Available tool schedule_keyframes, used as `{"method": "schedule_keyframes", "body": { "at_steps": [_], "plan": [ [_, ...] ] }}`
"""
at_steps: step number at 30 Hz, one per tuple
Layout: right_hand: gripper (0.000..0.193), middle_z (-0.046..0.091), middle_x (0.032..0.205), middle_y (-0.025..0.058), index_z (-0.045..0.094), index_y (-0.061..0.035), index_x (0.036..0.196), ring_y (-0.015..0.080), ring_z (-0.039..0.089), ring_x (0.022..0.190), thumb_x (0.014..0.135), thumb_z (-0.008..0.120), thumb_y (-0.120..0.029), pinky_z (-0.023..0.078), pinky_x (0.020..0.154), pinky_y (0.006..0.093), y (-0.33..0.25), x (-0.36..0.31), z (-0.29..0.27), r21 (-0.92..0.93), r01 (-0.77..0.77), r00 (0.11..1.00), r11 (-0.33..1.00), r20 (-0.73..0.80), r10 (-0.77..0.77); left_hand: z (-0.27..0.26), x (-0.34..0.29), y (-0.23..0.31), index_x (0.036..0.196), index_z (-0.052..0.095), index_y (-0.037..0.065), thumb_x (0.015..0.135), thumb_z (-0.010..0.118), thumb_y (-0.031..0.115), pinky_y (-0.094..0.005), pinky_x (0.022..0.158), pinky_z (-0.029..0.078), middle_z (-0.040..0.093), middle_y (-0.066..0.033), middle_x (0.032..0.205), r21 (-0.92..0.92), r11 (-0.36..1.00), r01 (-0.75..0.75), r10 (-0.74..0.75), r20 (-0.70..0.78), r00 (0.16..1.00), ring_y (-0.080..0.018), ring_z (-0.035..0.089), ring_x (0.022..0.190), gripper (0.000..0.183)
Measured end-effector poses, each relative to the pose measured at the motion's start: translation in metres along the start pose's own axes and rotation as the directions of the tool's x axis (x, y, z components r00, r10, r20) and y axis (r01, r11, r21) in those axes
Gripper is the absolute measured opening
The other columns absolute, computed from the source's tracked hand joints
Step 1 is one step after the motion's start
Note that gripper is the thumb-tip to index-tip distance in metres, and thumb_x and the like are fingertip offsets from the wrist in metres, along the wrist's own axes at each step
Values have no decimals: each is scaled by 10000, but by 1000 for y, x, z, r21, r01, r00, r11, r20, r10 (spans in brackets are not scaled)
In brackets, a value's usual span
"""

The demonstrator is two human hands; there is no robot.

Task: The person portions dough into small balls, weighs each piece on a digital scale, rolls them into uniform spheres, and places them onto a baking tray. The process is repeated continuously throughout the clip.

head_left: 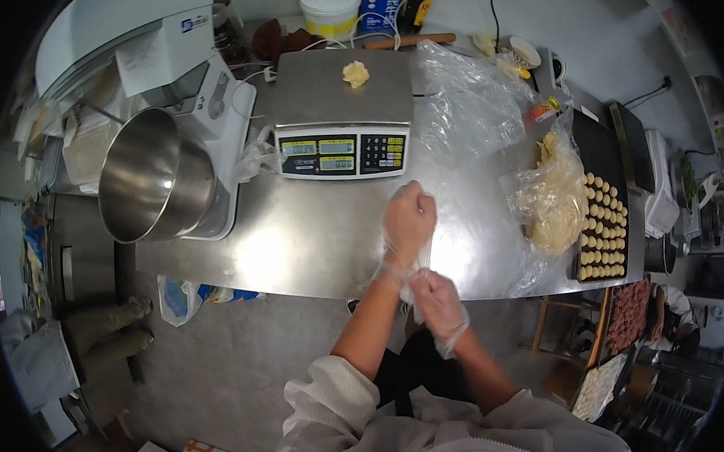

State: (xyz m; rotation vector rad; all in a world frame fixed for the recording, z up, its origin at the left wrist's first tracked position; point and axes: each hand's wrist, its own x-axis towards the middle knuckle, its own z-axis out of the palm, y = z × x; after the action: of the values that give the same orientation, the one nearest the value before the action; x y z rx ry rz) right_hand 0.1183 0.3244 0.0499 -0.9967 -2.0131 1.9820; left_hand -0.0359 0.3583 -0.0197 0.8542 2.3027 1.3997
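My left hand (409, 219) is closed in a fist over the steel table, in front of the scale. It wears a clear plastic glove (392, 267) that bunches at the wrist. My right hand (439, 306), gloved in the same thin plastic, pinches the loose cuff at my left wrist. Beyond both hands stands a digital scale (341, 115) with a small lump of dough (355, 75) on its pan. To the right, a big mass of dough (554, 214) lies partly under a clear plastic sheet (470, 95).
A mixer (206, 111) with a steel bowl (139, 177) takes up the left end of the steel table (297, 246). Rows of dough balls fill a dark tray (585, 277) at the right. A white tub (330, 4) and a rolling pin (425, 40) are behind the scale.
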Motion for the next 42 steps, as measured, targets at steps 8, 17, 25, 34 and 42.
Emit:
{"method": "schedule_keyframes", "body": {
  "at_steps": [8, 17, 25, 34, 42],
  "plan": [
    [121, 622, 799, 34, 630, -8, 890, 113, 577, 726, 985, 624, -82, 482, 655, 278, 42, 58, -108, -247, 245, 738, 938, -580, -345, -23, -53, 100, 918, 706, 27, 993, 553, 562, -299, 589, 487, 659, -57, 738, -20, 918, 397, -103, 952, 288, -131, 604, 581, 561],
    [754, 409, 1561, 229, 488, -36, 1477, 357, 276, 1513, 1015, 429, -629, 173, 1229, 507, -1, 111, -171, 432, 475, 877, 766, -306, -371, 75, -64, 140, 857, 648, -16, 1034, 578, 302, -418, 606, 492, 625, -208, 687, -266, 960, -86, 251, 689, 680, -331, 648, 630, 370],
    [273, 697, 1139, 127, 720, -50, 1129, 322, 678, 986, 927, 619, -204, 519, 805, 471, -7, 255, -332, -985, -170, 956, 37, -174, -238, 107, -24, 134, 807, 565, 11, 1013, 595, 248, -480, 568, 433, 571, -223, 707, -364, 926, -99, 318, 610, 725, -425, 576, 647, 316],
    [232, 706, 1201, 134, 755, -118, 1090, 326, 667, 1077, 903, 639, -191, 514, 782, 551, 125, 355, -418, -500, -518, 793, -694, -584, -171, -11, -92, -36, 717, 547, 88, 944, 660, 141, -438, 489, 447, 555, -85, 645, 208, 870, -448, 329, 431, 840, -289, 553, 511, 259],
    [325, 691, 1173, 143, 591, -80, 1231, 158, 683, 954, 932, 629, -200, 535, 777, 290, 9, 364, -422, -995, -37, 984, -88, -51, 168, -128, -77, -145, 680, 538, 80, 940, 644, 156, -451, 501, 462, 564, -124, 619, 477, 863, -163, 161, 45, 986, -333, 561, 527, 292]
  ]
}}
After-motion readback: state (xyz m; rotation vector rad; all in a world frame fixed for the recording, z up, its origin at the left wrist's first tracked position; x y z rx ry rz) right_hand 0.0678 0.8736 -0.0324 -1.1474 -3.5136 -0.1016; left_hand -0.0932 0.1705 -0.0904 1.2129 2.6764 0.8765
